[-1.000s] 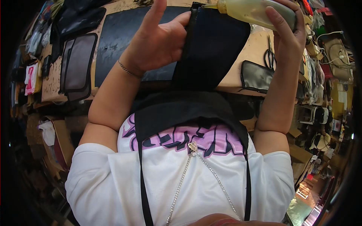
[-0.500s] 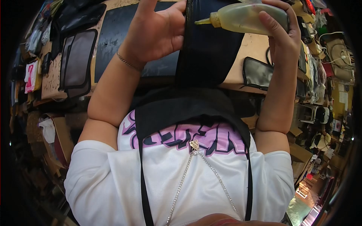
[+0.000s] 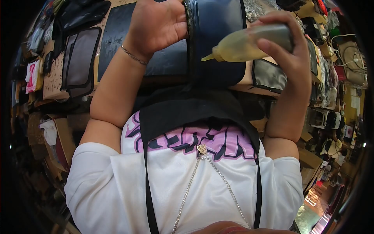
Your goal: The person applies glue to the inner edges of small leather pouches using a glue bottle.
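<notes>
My right hand (image 3: 286, 43) is wrapped round a squeeze bottle (image 3: 249, 45) of yellowish liquid, tilted so its narrow nozzle points left. The nozzle tip is over a dark blue, leather-like panel (image 3: 218, 23) with a black edge. My left hand (image 3: 159, 25), palm up, is at the panel's left edge and grips it there; its fingertips are partly hidden by the panel and cut off by the top of the view. Beneath my left wrist lies a large dark sheet (image 3: 115, 43) with a worn surface.
Grey panels with black borders (image 3: 83, 58) lie at the left of the table. A black-edged pouch-like piece (image 3: 269, 74) lies under my right forearm. Crumpled clear plastic (image 3: 255, 9) is at the back, and cluttered goods (image 3: 331, 78) stand along the right side.
The bottle has moved down and slightly left, its nozzle lower over the panel. The panel has turned so more of its shiny blue face shows. My left hand has shifted slightly left.
</notes>
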A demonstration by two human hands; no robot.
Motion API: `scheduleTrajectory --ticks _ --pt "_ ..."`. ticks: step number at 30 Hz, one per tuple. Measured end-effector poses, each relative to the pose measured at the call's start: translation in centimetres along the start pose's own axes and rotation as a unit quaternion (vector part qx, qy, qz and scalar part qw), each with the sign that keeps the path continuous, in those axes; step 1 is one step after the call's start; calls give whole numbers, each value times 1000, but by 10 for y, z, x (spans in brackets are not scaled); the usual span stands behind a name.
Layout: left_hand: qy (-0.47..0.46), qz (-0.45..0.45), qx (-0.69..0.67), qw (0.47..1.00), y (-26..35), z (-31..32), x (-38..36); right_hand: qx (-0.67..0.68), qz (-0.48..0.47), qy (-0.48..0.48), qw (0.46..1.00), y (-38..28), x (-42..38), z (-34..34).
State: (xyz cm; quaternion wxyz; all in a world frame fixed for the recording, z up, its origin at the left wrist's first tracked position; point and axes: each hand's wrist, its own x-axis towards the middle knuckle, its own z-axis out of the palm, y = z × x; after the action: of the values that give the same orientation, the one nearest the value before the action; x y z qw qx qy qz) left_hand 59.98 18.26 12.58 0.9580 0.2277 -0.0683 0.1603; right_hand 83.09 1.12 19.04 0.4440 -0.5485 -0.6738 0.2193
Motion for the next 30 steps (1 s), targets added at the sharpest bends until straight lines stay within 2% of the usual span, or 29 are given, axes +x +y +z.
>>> scheduleTrajectory --ticks 2,3,5,6,8,9,10,11,12,14,15,16,18,19,21,23,25,26,28,30 --pt "-8 16 22 1000 4 -4 -1 2 -99 -34 995 -4 -3 -25" --pt "-39 17 35 998 6 -13 0 165 -102 -41 980 -9 -5 -33" --pt "-102 18 60 993 10 -33 3 265 -63 7 962 10 -13 -65" --pt "-59 20 79 995 10 -29 2 315 -47 33 947 21 -18 -81" --pt "25 24 117 993 10 -18 -2 139 59 171 974 42 -22 -106" --pt "24 23 120 992 10 -17 -3 -309 146 194 920 24 -17 -90" --pt "26 22 122 992 9 -17 -3 -448 169 176 860 17 -16 -82" --pt "29 22 124 992 8 -18 -4 -245 112 226 936 17 -20 -76" --pt "30 19 142 989 7 -19 -6 -27 53 263 963 18 -23 -69" --pt "31 7 178 984 6 -21 -8 160 42 213 963 12 -28 -54" --pt "-12 -1 130 991 6 -26 -6 252 34 187 949 9 -27 -46" --pt "-56 -9 81 995 5 -34 -4 -72 57 240 966 12 -22 -35" --pt "-111 -22 25 993 5 -44 0 -185 1 216 959 2 -15 -15" --pt "-121 -28 16 992 6 -47 2 -56 4 212 976 2 -14 -9" --pt "-124 -36 8 992 4 -48 2 200 10 197 960 5 -13 2" --pt "-107 -38 10 994 0 -43 0 128 30 175 976 15 -7 6" --pt "-29 -33 51 998 -5 -23 -3 36 57 146 987 17 3 11" --pt "11 -30 72 997 -6 -16 -4 61 68 145 985 9 7 17" --pt "3 -30 51 998 -8 -17 -4 112 91 143 979 -14 15 31" --pt "-34 -31 28 999 -9 -22 -3 48 94 145 984 -12 20 33"
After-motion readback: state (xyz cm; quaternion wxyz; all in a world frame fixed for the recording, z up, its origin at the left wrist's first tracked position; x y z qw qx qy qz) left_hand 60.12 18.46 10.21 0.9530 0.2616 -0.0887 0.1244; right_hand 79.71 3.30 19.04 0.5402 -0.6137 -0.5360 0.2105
